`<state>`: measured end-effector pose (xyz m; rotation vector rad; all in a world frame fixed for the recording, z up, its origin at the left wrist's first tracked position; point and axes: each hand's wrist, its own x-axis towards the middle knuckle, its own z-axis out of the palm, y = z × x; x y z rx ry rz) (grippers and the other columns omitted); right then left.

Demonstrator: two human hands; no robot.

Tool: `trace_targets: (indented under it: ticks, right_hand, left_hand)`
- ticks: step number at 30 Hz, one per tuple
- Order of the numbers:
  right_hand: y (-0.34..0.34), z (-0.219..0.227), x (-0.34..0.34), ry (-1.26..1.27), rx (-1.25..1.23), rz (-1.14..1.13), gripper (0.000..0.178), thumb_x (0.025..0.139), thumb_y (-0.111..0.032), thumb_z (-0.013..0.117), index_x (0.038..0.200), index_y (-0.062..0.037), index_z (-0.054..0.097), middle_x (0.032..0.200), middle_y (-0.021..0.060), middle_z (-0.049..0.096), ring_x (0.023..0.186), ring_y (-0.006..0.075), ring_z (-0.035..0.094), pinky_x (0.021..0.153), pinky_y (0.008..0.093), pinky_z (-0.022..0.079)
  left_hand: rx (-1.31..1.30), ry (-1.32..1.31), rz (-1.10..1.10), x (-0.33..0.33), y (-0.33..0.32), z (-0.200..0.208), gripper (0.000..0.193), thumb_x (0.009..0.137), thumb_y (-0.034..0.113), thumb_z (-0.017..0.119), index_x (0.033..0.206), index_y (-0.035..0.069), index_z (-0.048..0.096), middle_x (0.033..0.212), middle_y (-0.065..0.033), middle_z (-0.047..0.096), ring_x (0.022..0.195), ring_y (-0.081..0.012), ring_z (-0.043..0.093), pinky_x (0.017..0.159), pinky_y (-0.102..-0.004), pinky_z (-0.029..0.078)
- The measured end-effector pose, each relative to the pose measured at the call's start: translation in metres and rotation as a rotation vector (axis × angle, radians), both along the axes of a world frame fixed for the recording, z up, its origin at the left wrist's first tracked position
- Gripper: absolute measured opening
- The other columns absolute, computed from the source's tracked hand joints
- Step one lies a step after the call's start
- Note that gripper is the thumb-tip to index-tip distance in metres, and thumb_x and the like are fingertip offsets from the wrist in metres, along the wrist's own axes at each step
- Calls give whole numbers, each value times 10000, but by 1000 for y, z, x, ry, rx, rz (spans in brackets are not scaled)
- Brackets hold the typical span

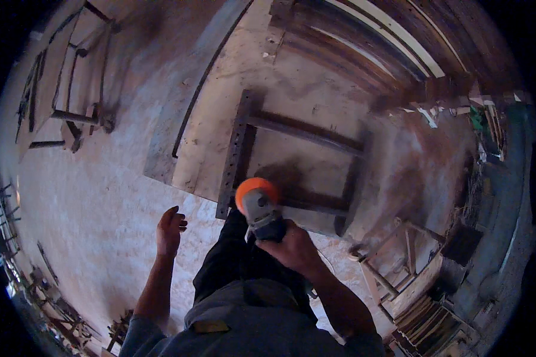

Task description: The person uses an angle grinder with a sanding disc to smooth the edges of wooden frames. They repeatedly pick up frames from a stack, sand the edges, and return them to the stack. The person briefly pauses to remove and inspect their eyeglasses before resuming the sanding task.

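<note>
My right hand (292, 245) is wrapped round the body of an angle grinder (259, 208) with an orange disc (258, 188). The grinder is in front of my legs, its disc pointing away from me beside the near end of a dark metal bar (235, 154) with a row of holes. That bar is one side of a dark metal frame (307, 132) lying on a large flat sheet (292, 157). To the left, my left hand (171, 229) hangs in the air, holding nothing, its fingers loosely bent and apart.
Long boards or beams (363, 50) are stacked at the far right. A metal frame stand (71, 116) is at the far left. On the near right are another metal frame (399, 256) and a pile of slats (432, 327). Scrap pieces (488, 131) line the right wall.
</note>
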<state>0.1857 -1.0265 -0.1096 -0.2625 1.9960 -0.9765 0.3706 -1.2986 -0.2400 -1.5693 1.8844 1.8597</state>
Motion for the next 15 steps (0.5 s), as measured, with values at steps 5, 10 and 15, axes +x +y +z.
trace_targets:
  ticks: [5, 10, 15]
  right_hand:
    - [-13, -12, 11, 102, 20, 17, 609, 715, -409, 791, 1107, 11, 589, 1018, 248, 662, 972, 409, 641, 862, 448, 503]
    - [23, 1, 2, 20, 165, -158, 558, 725, -390, 782, 1073, 12, 612, 973, 209, 683, 944, 345, 666, 839, 411, 512]
    - [110, 20, 20, 70, 320, -446, 520, 746, -361, 760, 1091, 2, 620, 966, 171, 696, 916, 279, 681, 814, 382, 521]
  left_hand:
    - [-47, 85, -128, -20, -1, 1, 380, 931, 160, 506, 1258, -29, 553, 976, -110, 661, 809, -172, 638, 721, -308, 514]
    - [-198, 179, -344, -60, 3, 10, 360, 936, 130, 540, 1275, 9, 540, 993, -96, 656, 871, -188, 633, 755, -316, 510]
    - [-586, 148, -694, -123, 25, 24, 361, 892, 171, 573, 1219, 18, 574, 1055, -215, 660, 980, -382, 636, 840, -446, 505]
